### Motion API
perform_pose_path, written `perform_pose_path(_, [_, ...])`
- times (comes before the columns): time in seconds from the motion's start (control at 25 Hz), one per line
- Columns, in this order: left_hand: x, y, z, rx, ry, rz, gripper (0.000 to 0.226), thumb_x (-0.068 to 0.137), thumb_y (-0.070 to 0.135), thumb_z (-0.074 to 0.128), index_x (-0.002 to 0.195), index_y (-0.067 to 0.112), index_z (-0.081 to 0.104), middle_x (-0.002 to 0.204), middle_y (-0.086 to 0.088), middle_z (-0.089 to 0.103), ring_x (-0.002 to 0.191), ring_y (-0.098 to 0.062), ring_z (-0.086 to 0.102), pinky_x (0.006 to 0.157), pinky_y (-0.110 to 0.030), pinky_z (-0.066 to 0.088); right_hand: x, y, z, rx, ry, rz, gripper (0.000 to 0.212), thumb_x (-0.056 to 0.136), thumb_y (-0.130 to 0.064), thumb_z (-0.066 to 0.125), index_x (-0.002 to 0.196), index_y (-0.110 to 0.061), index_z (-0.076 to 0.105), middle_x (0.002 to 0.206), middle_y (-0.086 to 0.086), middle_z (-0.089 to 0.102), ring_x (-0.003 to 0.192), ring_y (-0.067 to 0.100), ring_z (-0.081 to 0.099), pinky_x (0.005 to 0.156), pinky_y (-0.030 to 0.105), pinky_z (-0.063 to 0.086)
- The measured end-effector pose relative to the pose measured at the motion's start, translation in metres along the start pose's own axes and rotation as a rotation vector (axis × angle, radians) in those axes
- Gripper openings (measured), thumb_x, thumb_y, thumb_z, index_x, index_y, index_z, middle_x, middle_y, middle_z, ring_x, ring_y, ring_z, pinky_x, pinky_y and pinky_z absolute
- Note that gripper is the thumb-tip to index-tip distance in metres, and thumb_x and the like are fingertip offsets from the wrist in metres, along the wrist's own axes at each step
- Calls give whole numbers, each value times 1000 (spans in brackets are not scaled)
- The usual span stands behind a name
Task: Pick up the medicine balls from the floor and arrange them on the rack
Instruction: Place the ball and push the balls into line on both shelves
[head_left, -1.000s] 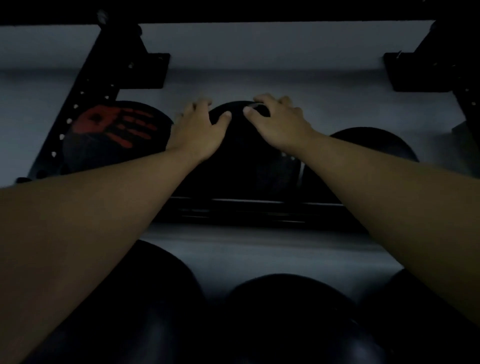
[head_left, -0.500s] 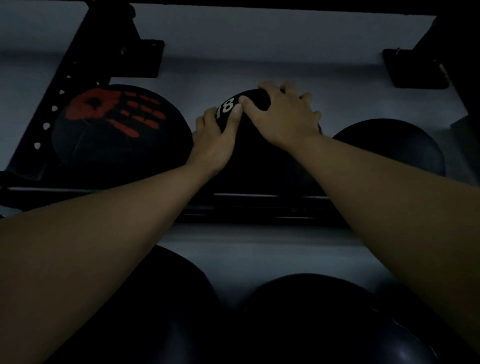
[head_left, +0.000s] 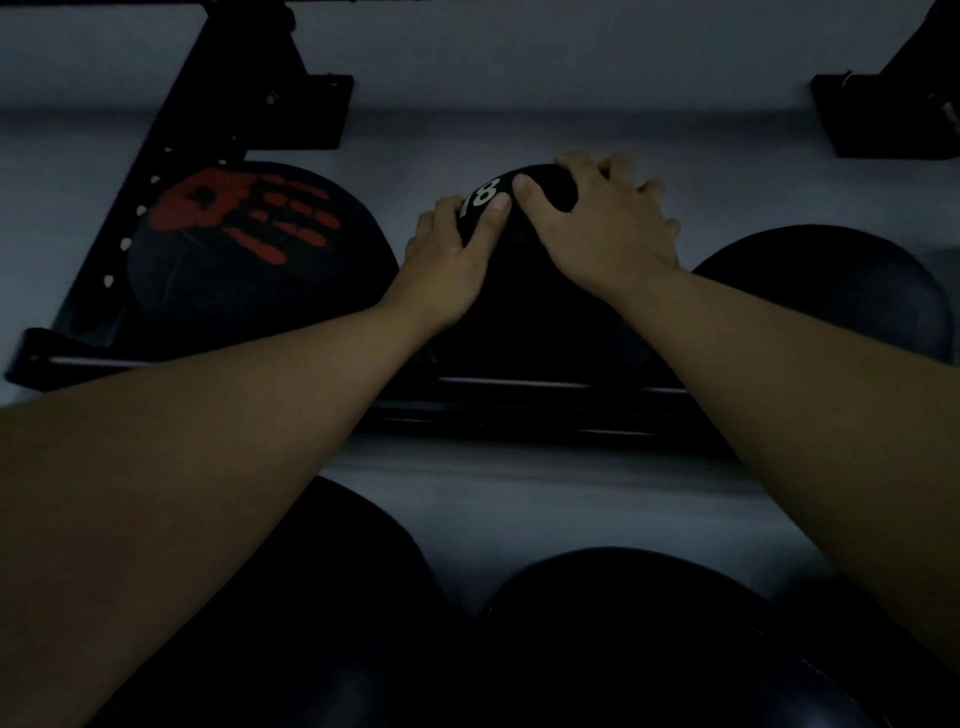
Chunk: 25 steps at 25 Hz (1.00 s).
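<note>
Your left hand (head_left: 447, 260) and right hand (head_left: 608, 228) both press, fingers spread, on the middle medicine ball (head_left: 524, 291) at frame centre.

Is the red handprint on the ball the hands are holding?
No, the red handprint is on the left ball; both hands hold the middle ball.
</note>
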<state>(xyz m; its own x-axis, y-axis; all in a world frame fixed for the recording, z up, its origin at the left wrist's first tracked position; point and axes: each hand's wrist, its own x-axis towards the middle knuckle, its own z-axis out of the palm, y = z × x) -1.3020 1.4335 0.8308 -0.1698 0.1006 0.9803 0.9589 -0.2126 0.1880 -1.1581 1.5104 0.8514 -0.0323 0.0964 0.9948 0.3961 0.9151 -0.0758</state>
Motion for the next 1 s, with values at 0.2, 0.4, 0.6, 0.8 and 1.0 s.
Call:
perform_pose_path(0.2, [-5, 0, -38, 277, -134, 70, 75, 104, 68, 27, 159, 20, 41, 162, -6, 49, 149, -24, 45, 124, -44, 34, 0, -4, 0, -41, -5, 25, 80, 94, -79, 32, 158, -33, 41, 169, 13, 34, 150, 48, 31, 118, 69, 26])
perform_pose_path(0.4, [-9, -22, -108, 518, -13, 169, 63, 108, 57, 33, 154, 17, 51, 159, -7, 53, 146, -26, 48, 126, -46, 26, 1, -41, 0, -57, 0, 102, 72, 95, -59, 42, 156, -20, 46, 167, 21, 35, 155, 47, 26, 123, 67, 17])
perform_pose_path(0.6, [8, -53, -180, 492, 98, 115, 57, 106, 56, 36, 147, 22, 57, 155, -9, 54, 142, -30, 50, 120, -48, 35, 8, -121, 23, -16, 1, 15, 61, 96, -54, 45, 148, -21, 51, 159, 18, 45, 148, 42, 37, 120, 57, 26])
perform_pose_path(0.8, [9, -113, -230, 350, 161, -116, 61, 105, 56, 37, 153, 20, 47, 157, -14, 46, 140, -37, 48, 117, -52, 38, 1, -219, 83, 69, -115, -114, 64, 102, -60, 38, 156, -26, 45, 168, 16, 37, 152, 40, 31, 120, 57, 23])
perform_pose_path(1.0, [-3, -152, -235, 105, 83, -369, 84, 100, 74, 23, 166, 22, 23, 171, -14, 30, 155, -40, 31, 124, -56, 28, -8, -256, 130, -19, -167, -157, 69, 102, -67, 30, 165, -38, 31, 176, 11, 23, 157, 45, 21, 123, 74, 13])
